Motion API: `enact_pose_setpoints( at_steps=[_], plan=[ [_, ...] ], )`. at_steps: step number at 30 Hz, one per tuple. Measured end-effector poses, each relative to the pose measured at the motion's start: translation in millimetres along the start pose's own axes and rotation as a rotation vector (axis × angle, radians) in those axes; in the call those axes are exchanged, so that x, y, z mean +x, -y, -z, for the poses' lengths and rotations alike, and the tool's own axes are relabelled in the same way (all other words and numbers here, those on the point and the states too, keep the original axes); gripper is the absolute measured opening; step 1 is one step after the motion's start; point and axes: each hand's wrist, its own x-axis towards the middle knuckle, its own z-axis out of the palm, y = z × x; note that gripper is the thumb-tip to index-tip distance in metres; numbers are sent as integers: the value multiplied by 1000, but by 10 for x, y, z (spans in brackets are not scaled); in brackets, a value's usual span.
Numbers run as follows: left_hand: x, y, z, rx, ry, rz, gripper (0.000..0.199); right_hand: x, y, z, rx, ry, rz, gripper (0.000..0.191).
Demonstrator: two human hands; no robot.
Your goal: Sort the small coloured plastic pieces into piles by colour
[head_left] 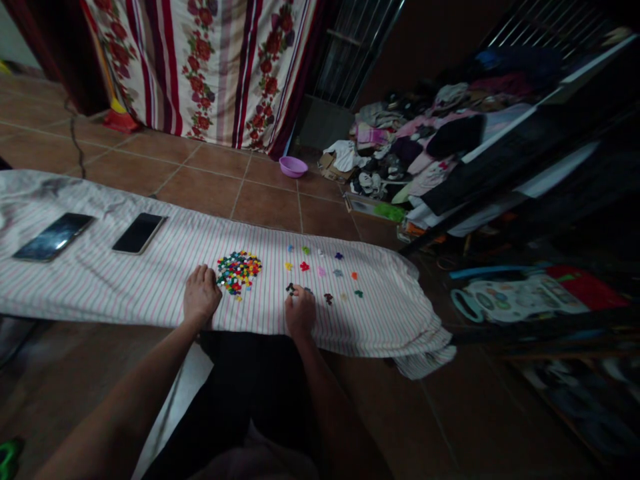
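Note:
A heap of small multicoloured plastic pieces lies on a striped cloth. At the heap's left edge rests my left hand, its fingers loosely bent and slightly apart, with nothing visible in them. My right hand is closed, fingertips down beside a small cluster of black pieces; whatever is between its fingers is hidden. Around and beyond it sit small single-colour clusters in rows, among them red, yellow, pink, orange, brown and dark green.
Two dark-screened phones, one farther left and one nearer, lie on the cloth. Beyond are a tiled floor, a purple basin, a floral curtain and a clothes pile. A rack stands at right.

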Motion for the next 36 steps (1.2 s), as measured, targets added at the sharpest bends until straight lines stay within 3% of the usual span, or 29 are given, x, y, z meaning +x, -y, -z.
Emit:
enact_pose_setpoints(
  at_steps=[7,18,23,30,36],
  plan=[
    [-3,-6,1,23,-4,-4,36,15,-84,-68,46,23,-51,31],
    [-2,-2,-3,-16,-8,3,38,57,-136,-157,243,38,11,36],
    [1,-8,6,-4,20,11,38,75,-164,-191,191,-24,-21,32],
    [-5,-13,7,43,15,-1,38,174,-204,-248,181,47,54,40],
    [-3,-11,-2,5,7,20,38,225,-163,-244,187,68,86,30]
  ],
)
